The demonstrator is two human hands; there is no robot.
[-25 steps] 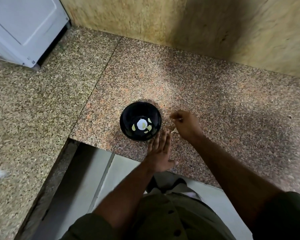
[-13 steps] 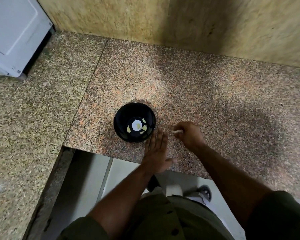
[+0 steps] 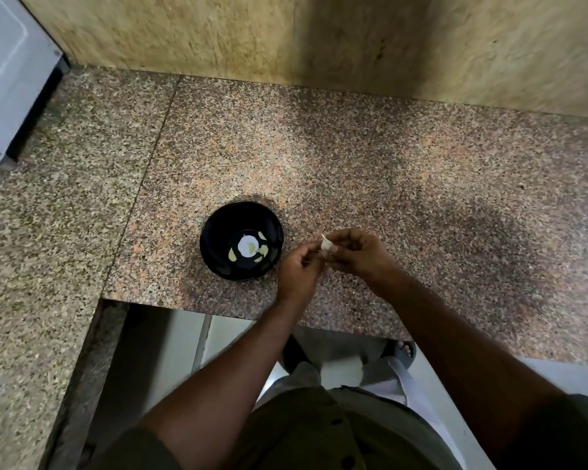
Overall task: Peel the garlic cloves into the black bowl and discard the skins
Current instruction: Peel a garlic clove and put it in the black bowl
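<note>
A speckled granite desk (image 3: 353, 157) fills most of the frame, backed by a tan stone wall (image 3: 218, 32) along the top. A white appliance (image 3: 7, 72) sits at the upper left. Just left of centre stands the black bowl (image 3: 211, 239), with several pale peeled garlic cloves (image 3: 232, 255) lying in its bottom. Just right of the bowl, above the desk, the left hand (image 3: 297, 269) and right hand (image 3: 360, 254) meet, both grips pinching one unpeeled garlic clove (image 3: 326, 245) between their fingertips.
</note>
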